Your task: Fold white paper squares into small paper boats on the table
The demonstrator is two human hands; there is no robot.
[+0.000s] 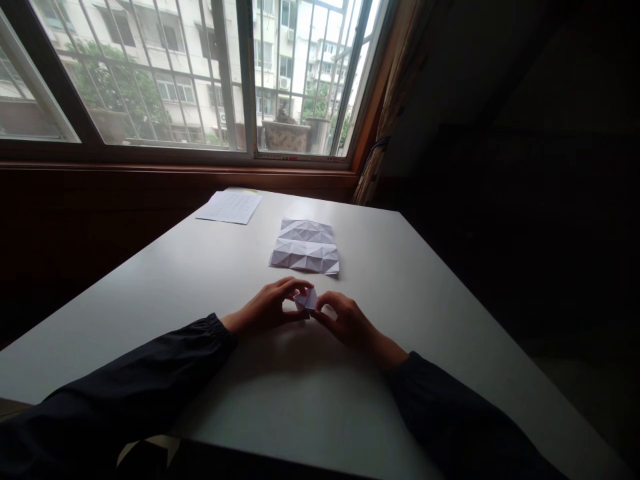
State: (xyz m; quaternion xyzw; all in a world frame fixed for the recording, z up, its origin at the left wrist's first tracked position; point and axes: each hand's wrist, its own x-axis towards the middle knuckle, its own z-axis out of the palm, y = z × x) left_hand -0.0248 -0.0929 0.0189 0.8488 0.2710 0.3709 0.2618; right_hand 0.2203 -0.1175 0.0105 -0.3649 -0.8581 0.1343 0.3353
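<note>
A small folded paper piece is pinched between both hands, right in front of the big creased sheet. Can't really tell if it's touching the table or held just above it. The left hand curls over it from one side, and the right hand comes in from the other with its fingertips on the paper, so both are gripping that little piece and neither is relaxed. Dark sleeves run back from both wrists, gathered at the cuffs.

The creased sheet itself lies flat on a white table, covered in a pattern of triangular fold lines. Beyond it and off to the left is a printed page with rows of small text, lying flat too.

Past the creased sheet, at the table's far edge, there's a barred window with a planter outside it and an apartment block across the way. A curtain hangs farther right.
</note>
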